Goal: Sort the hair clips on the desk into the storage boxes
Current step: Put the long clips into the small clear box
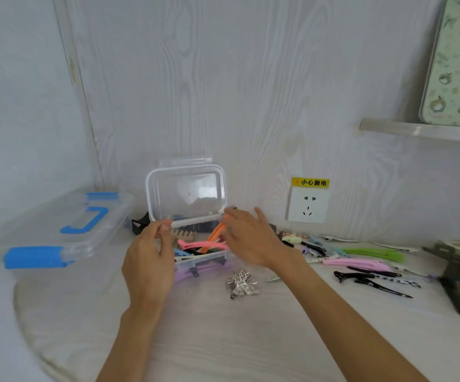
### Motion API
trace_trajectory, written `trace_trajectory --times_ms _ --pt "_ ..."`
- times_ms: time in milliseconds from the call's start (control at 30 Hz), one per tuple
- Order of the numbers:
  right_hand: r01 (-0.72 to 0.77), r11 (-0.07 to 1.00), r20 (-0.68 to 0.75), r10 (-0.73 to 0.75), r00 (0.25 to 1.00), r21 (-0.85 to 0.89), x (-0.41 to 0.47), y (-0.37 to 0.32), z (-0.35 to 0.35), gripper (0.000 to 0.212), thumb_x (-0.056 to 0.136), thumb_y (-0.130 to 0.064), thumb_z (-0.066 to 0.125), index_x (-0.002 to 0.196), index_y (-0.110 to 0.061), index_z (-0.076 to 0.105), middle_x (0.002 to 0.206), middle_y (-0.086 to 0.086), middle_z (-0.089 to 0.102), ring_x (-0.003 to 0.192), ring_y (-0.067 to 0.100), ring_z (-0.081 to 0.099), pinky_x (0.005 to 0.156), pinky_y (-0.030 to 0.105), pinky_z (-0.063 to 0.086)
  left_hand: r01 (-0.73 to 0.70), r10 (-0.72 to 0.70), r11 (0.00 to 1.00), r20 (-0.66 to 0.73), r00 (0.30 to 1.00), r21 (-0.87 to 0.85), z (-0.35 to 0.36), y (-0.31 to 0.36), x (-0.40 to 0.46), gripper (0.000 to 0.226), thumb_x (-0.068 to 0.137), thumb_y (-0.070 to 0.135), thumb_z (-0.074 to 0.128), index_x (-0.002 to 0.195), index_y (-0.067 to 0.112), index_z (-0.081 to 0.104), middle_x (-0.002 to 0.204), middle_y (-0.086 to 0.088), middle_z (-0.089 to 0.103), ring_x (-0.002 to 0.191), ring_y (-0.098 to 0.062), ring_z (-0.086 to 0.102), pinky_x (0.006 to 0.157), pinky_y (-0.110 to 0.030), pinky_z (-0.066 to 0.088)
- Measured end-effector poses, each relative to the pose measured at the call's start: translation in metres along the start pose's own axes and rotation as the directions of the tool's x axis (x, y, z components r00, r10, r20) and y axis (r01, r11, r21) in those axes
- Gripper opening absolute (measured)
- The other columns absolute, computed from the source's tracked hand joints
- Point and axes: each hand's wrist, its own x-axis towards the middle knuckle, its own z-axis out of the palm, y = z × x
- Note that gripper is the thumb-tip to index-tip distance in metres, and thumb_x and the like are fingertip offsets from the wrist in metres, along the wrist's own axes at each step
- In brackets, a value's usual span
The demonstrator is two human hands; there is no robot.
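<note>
Left grip pinching lid, right grip half-open beside it

White desk: storage boxes, scattered hair clips.

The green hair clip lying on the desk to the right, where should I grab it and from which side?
Grip the green hair clip across its middle, coming straight down from above. It lies flat and lengthwise left to right, with both long edges exposed. Other clips crowd its left end, and the pink clip lies just in front, so pinch narrowly.
</note>
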Motion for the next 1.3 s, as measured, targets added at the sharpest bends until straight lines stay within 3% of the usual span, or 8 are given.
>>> trace_trajectory --times_ms 167,333,500,667,833,1000,1200,1300 --pt "0.045 0.997 0.191 -0.032 0.981 -0.063 0.000 -0.020 0.009 0.043 0.100 -0.028 0.015 0.079 -0.015 0.050 0.100 0.012 0.064 0.113 0.028 0.049 0.110 0.050 0.018 -0.007 0.007 1.000 0.024 1.000 -0.020 -0.002 -0.005 -0.003 0.027 0.098 0.024 0.039 0.105 0.019 0.065 0.098 -0.003 0.069 0.087 -0.021 0.059 0.069 -0.028 0.038" --pt "0.065 0.985 -0.163 -0.038 0.986 0.162 -0.023 0.004 -0.004 0.043 0.099 -0.033 0.031 0.087 -0.011 0.067 0.080 0.002 0.065 0.083 0.020 0.057 0.096 0.039 0.037 -0.257 0.258 0.966 -0.052 0.965 0.016 -0.014 0.010 -0.008 0.029 0.096 0.023 0.042 0.100 0.013 0.068 0.091 -0.004 0.070 0.087 -0.024 0.061 0.078 -0.032 0.042" --pt "-0.095 0.935 -0.270 0.194 0.943 0.342 -0.081 0.081 -0.032 0.028 0.098 -0.031 0.041 0.102 -0.026 0.068 0.099 -0.015 0.066 0.095 0.003 0.051 0.081 0.017 0.034 -0.694 0.704 0.710 0.143 0.695 -0.122 0.007 0.065 -0.032 0.017 0.088 0.022 0.051 0.092 0.021 0.067 0.088 0.009 0.067 0.081 -0.009 0.057 0.077 -0.024 0.045" --pt "-0.398 0.832 -0.004 0.433 0.901 0.387 -0.139 0.152 -0.030 0.033 0.087 -0.006 0.054 0.113 -0.024 0.063 0.119 -0.007 0.062 0.114 0.007 0.052 0.092 0.019 0.035 -0.750 0.594 0.642 0.722 0.355 -0.159 0.063 0.097 -0.067 0.053 0.088 0.046 0.048 0.137 0.026 0.043 0.141 0.008 0.047 0.129 -0.010 0.039 0.108 -0.032 0.034" --pt "-0.399 0.857 -0.014 0.427 0.904 0.327 -0.141 0.163 -0.024 0.049 0.078 -0.014 0.066 0.125 -0.026 0.057 0.132 -0.004 0.054 0.125 0.016 0.046 0.107 0.031 0.033 -0.712 0.515 0.701 0.725 0.458 -0.048 0.087 0.094 -0.071 0.054 0.086 0.066 0.039 0.127 0.033 0.051 0.124 0.008 0.059 0.112 -0.014 0.053 0.092 -0.032 0.042" --pt "-0.339 0.940 -0.165 0.340 0.926 0.033 -0.136 0.162 -0.008 0.030 0.084 -0.035 0.063 0.113 -0.029 0.064 0.107 -0.004 0.061 0.106 0.018 0.051 0.085 0.029 0.034 -0.570 0.529 0.808 0.610 0.590 -0.149 0.091 0.094 -0.079 0.024 0.085 0.050 0.057 0.097 0.032 0.067 0.097 0.014 0.067 0.091 -0.005 0.057 0.079 -0.025 0.042" --pt "-0.312 0.949 -0.214 0.313 0.925 0.043 -0.135 0.164 -0.010 0.019 0.083 -0.036 0.065 0.099 -0.028 0.070 0.090 -0.004 0.059 0.093 0.018 0.051 0.071 0.028 0.031 -0.491 0.480 0.865 0.468 0.742 -0.109 0.074 0.092 -0.063 0.013 0.082 0.043 0.065 0.085 0.031 0.067 0.078 0.016 0.070 0.070 0.004 0.061 0.058 -0.007 0.039" --pt "-0.288 0.958 -0.210 0.284 0.935 0.013 -0.135 0.165 -0.008 0.022 0.086 -0.038 0.061 0.105 -0.031 0.069 0.098 -0.005 0.058 0.098 0.016 0.048 0.074 0.027 0.028 -0.490 0.486 0.864 0.444 0.753 -0.114 0.071 0.090 -0.063 0.017 0.082 0.044 0.062 0.088 0.029 0.070 0.078 0.014 0.072 0.067 0.001 0.062 0.059 -0.021 0.052"
